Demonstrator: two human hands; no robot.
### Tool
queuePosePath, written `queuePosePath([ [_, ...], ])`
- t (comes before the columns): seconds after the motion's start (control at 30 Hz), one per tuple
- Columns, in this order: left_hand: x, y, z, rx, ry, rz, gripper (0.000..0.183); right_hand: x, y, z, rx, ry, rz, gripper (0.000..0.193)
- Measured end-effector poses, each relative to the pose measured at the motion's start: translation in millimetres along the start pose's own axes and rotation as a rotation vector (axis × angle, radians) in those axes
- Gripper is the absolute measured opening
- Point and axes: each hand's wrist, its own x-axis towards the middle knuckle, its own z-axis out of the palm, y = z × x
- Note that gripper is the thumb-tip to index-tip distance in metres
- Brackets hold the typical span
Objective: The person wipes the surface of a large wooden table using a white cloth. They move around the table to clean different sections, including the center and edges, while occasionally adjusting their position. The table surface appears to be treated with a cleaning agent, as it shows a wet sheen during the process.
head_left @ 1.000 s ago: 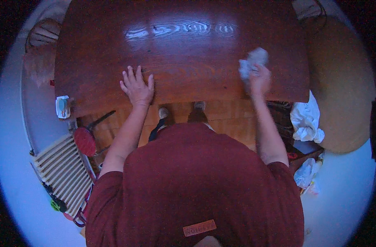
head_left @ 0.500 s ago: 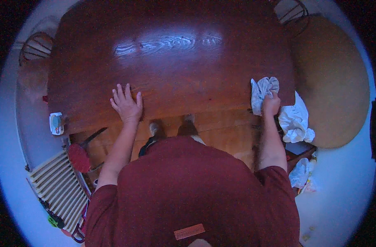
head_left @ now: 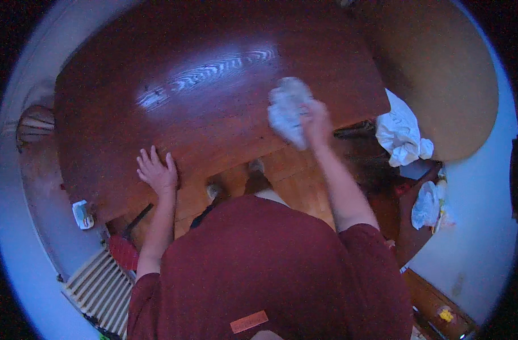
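Head view: right hand [head_left: 317,122] gripping crumpled white cloth [head_left: 287,109], pressed on table [head_left: 157,130] near front edge; left hand [head_left: 157,171] open, flat at table edge, fingers spread

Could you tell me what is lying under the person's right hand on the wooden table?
A crumpled white cloth lies under the right hand, pressed on the wooden table. The patch of tabletop beneath the cloth is covered and cannot be seen.

Right hand [head_left: 316,120] and white cloth [head_left: 289,109] motion-blurred – grip unclear; table [head_left: 157,130] far edge cut off.
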Motion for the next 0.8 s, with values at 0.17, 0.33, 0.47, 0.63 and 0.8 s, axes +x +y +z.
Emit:
queuePosePath([
  [0.17,1,8,-10,-0.003,-0.059,0.001,0.053,10,73,-64,-0.188,0.311,0.172,0.028],
  [0.33,1,6,-11,0.060,-0.059,0.019,0.053,-58,-45,15,0.139,-0.093,0.051,0.021],
  [0.47,6,9,-16,0.051,-0.102,0.031,0.054,-85,-53,40,0.078,-0.122,-0.393,0.031],
  [0.63,4,7,-16,0.078,-0.080,0.052,0.053,-9,37,-51,0.362,0.038,0.226,0.032],
  [0.8,10,16,-10,0.084,-0.126,0.093,0.054,31,159,-109,0.088,0.363,0.535,0.022],
])
